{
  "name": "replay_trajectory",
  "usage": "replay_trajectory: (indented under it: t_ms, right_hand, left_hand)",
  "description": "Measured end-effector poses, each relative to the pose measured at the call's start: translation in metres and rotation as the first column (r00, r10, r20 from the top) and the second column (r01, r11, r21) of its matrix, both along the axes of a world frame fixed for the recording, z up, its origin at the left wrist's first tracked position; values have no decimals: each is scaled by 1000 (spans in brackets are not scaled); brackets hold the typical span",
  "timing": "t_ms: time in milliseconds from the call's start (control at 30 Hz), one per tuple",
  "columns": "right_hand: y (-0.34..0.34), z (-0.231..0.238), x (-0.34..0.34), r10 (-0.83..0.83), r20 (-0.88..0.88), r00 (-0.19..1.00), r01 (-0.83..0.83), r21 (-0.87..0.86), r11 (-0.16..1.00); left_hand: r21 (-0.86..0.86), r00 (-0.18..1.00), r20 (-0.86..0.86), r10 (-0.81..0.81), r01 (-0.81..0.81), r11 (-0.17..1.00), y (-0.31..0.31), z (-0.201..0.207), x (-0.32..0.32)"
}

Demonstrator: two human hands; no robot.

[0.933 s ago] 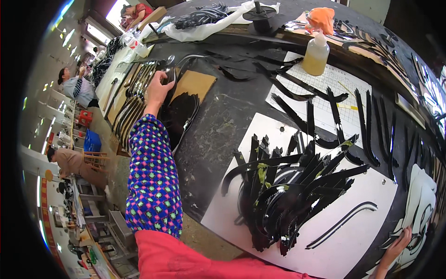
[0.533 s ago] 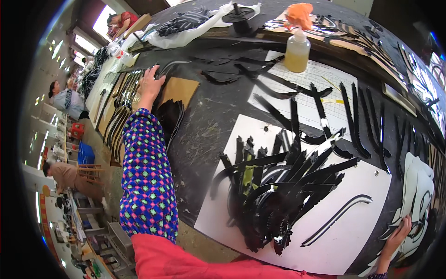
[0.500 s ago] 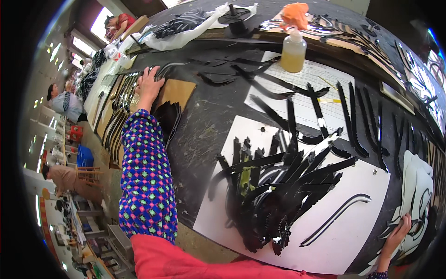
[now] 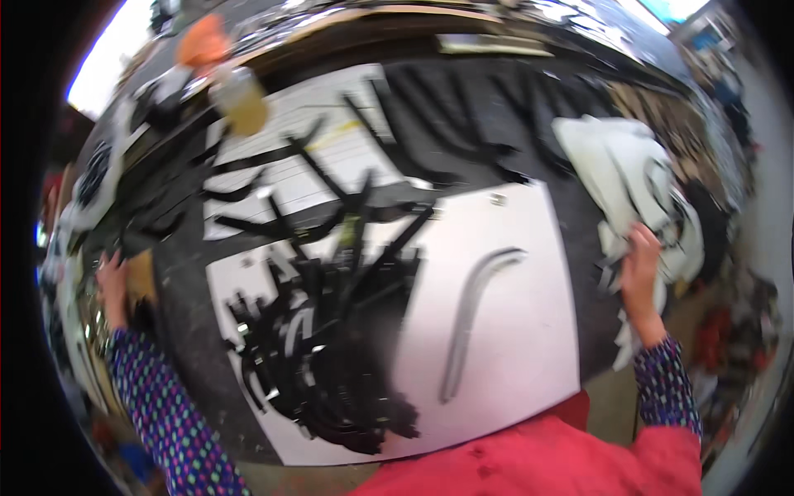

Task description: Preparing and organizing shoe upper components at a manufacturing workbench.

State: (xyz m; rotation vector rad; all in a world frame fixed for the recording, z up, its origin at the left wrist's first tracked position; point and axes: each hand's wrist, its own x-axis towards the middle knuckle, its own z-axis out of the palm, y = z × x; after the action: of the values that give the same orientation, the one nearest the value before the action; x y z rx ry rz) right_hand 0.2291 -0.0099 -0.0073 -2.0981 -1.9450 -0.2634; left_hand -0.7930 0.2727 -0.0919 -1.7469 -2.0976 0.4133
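My left hand (image 4: 113,289) rests at the far left beside a brown board (image 4: 141,276), its blurred fingers apart and seemingly stretched out. Toward the right, my right hand (image 4: 642,269) has its fingers bent at the edge of a pile of white cut-out sheets (image 4: 608,157) with black curved lines. Between the hands a white board (image 4: 513,331) carries a heap of black curved strips (image 4: 339,355) with notched edges. One grey curved strip (image 4: 463,322) lies by itself on the board's right part. Motion smears the picture, so fingertip contact is hard to make out.
A bottle of yellowish liquid (image 4: 241,103) with an orange cloth (image 4: 203,43) behind it stands at the back left. More black strips (image 4: 447,132) lie across the dark table (image 4: 178,331) and a lined white sheet (image 4: 331,95). A ledge (image 4: 331,37) runs along the back.
The view has swung to the right, so everything appears shifted left. More of my right forearm shows, and its fingers look more bent at the white sheets. My left hand stays near the brown board.
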Motion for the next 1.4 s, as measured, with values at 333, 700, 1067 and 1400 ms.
replay_trajectory:
  t_ms: [333,700,1067,1400]
  right_hand:
    - [19,40,7,175,-208,962,-154,114,981]
    - [51,57,69,47,79,996,-52,68,996]
    - [7,185,52,550,-766,332,-43,570,820]
    - [-119,82,-87,-296,-947,-124,-57,-291,955]
  left_hand:
    - [96,904,327,-276,258,961,-64,106,220]
    - [223,257,786,-563,732,644,-272,210,568]
    - [189,-435,883,176,673,715,-313,191,737]
    - [-302,-732,308,608,531,792,-358,132,755]
